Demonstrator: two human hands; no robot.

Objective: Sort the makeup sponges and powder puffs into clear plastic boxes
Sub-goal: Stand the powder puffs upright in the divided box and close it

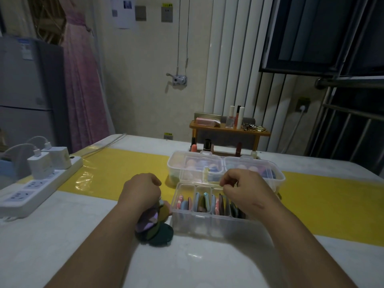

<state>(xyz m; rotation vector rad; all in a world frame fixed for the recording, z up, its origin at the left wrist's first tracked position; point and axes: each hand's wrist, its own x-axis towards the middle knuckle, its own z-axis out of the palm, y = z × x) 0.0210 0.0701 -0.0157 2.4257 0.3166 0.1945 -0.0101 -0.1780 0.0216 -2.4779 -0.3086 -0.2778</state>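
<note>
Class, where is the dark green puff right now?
Head view, lower centre: the dark green puff sits just left of the near box, below the left hand.

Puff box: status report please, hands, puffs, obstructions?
Left hand grips puff bunch beside box. Right hand over box's back rim, fingers curled, grip unclear. Inside, puffs stand upright. Nothing blocking.

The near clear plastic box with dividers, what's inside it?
Flat round powder puffs stand on edge in the clear plastic box's compartments: pink, blue, olive, dark brown. The right hand covers its right end, so whatever sits there is hidden.
</note>
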